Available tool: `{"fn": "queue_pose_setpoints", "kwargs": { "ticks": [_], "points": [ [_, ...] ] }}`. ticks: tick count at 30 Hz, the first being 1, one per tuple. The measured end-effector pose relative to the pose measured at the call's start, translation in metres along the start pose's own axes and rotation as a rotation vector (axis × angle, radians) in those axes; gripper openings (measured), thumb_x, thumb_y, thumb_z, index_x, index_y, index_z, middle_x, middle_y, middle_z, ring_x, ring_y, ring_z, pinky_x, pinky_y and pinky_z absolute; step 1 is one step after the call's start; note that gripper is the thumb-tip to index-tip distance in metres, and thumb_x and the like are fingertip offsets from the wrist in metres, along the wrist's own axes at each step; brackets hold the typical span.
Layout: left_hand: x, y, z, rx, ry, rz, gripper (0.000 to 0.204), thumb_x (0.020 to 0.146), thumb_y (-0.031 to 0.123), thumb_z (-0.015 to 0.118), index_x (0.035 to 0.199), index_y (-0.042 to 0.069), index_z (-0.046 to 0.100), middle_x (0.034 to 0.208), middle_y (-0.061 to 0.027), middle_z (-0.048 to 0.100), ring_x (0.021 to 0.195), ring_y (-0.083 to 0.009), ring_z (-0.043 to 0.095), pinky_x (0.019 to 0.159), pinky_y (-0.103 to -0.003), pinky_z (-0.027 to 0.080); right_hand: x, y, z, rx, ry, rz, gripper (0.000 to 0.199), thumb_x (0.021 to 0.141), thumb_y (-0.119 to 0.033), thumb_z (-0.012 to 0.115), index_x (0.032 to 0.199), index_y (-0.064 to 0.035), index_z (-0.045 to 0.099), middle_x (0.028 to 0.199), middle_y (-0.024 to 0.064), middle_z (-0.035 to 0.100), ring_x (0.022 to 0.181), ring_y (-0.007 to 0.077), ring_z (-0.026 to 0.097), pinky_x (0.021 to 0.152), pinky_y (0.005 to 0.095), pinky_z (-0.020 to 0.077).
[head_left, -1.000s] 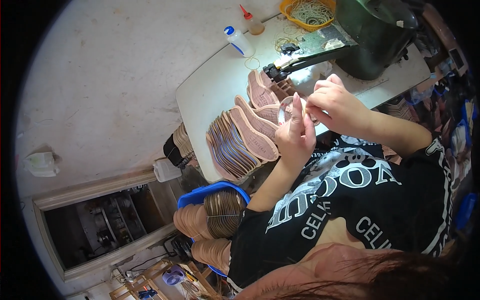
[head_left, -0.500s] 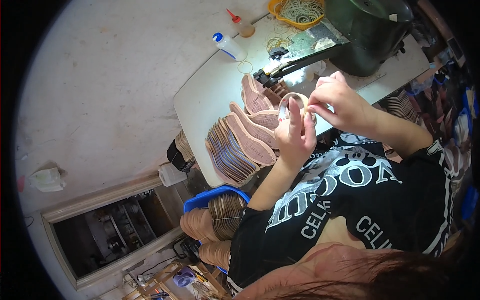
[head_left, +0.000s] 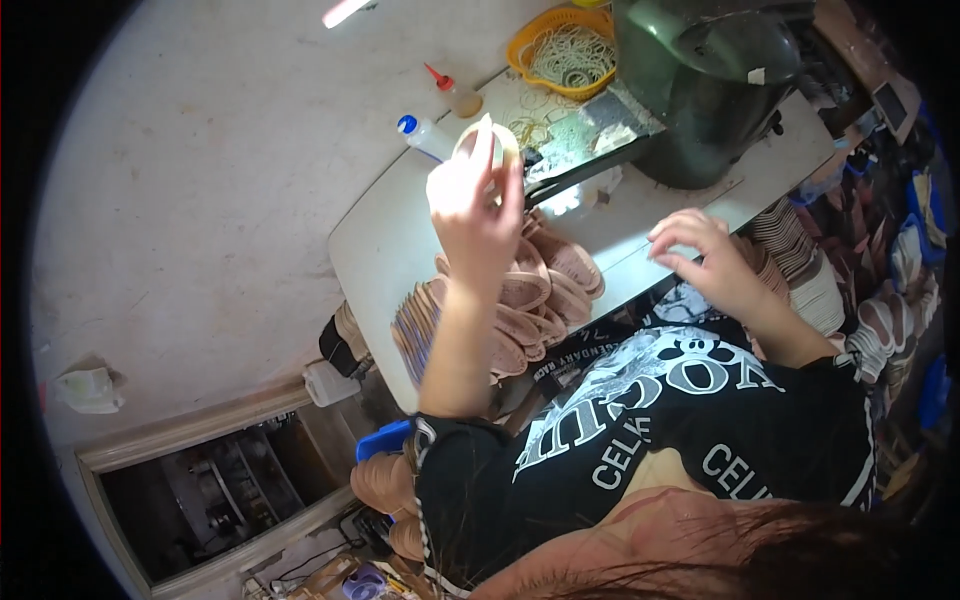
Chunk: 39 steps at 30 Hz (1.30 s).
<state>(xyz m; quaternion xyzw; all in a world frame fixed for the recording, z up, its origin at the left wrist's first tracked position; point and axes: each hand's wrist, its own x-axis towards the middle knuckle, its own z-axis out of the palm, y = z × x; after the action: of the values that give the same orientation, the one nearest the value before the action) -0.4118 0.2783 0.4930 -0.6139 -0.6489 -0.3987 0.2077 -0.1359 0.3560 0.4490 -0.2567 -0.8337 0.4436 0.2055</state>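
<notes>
the left hand point(head_left: 472, 205) grasps a tape roll point(head_left: 513, 147); the right hand point(head_left: 706, 258) curls loosely open.

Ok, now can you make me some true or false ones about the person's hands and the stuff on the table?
1. The left hand holds a ring-shaped roll. True.
2. The right hand is touching that roll. False: it is apart from it, near the table edge.
3. Sole-shaped pieces lie on the table. True.
4. The tip of the squeeze bottle is green. False: it is red.
5. Pale loops are in the yellow-orange basket. True.
</notes>
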Motion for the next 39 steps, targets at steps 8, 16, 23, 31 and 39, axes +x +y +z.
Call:
{"fn": "queue_pose_setpoints", "kwargs": {
  "ticks": [8,16,23,31,39],
  "points": [
    [0.095,-0.08,0.089,0.231,-0.318,0.321,0.03,0.086,0.023,0.068,0.115,0.015,0.067,0.099,-0.0124,0.069,0.099,-0.0296,0.063,0.09,-0.042,0.045,-0.015,-0.022,0.009,0.254,-0.132,0.088,0.013,0.085,-0.006,0.066,0.095,-0.0002,0.07,0.085,0.0102,0.067,0.079,0.0202,0.062,0.072,0.0287,0.0478],
    [-0.019,0.026,0.001,-0.55,-0.261,-0.044,0.018,0.08,0.008,0.071,0.097,0.002,0.069,0.096,-0.0111,0.07,0.087,-0.025,0.064,0.083,-0.034,0.048,-0.01,-0.043,0.018,0.201,-0.039,-0.105,0.021,0.084,0.0,0.064,0.104,-0.0015,0.07,0.088,0.0116,0.067,0.081,0.0213,0.063,0.073,0.0297,0.0479],
    [-0.138,0.054,-0.05,-1.346,-0.172,-0.883,0.018,0.085,0.007,0.072,0.1,-0.001,0.067,0.085,-0.0036,0.069,0.071,-0.008,0.062,0.063,-0.02,0.048,0.006,-0.08,0.089,0.057,-0.085,-0.333,0.06,0.081,0.004,0.064,0.138,-0.0099,0.05,0.086,0.0112,0.063,0.078,0.0242,0.06,0.072,0.0346,0.0492],
    [-0.17,0.026,-0.1,-1.265,-0.093,-0.904,0.009,0.089,0.008,0.068,0.093,0.001,0.066,0.084,-0.0033,0.068,0.072,-0.0077,0.061,0.065,-0.02,0.048,0.019,-0.113,0.138,0.073,-0.164,-0.324,0.052,0.085,0.002,0.063,0.135,-0.0044,0.05,0.082,0.0062,0.063,0.071,0.0132,0.058,0.069,0.0275,0.049],
    [-0.168,0.017,-0.093,-1.197,-0.032,-0.944,0.008,0.089,0.007,0.067,0.093,0.001,0.065,0.084,-0.0027,0.066,0.072,-0.0081,0.06,0.066,-0.021,0.049,0.028,-0.082,0.148,0.491,-0.324,0.085,0.022,0.093,-0.02,0.063,0.089,0.002,0.063,0.072,0.0011,0.063,0.066,0.0042,0.054,0.059,0.0213,0.0441]
  ]
}}
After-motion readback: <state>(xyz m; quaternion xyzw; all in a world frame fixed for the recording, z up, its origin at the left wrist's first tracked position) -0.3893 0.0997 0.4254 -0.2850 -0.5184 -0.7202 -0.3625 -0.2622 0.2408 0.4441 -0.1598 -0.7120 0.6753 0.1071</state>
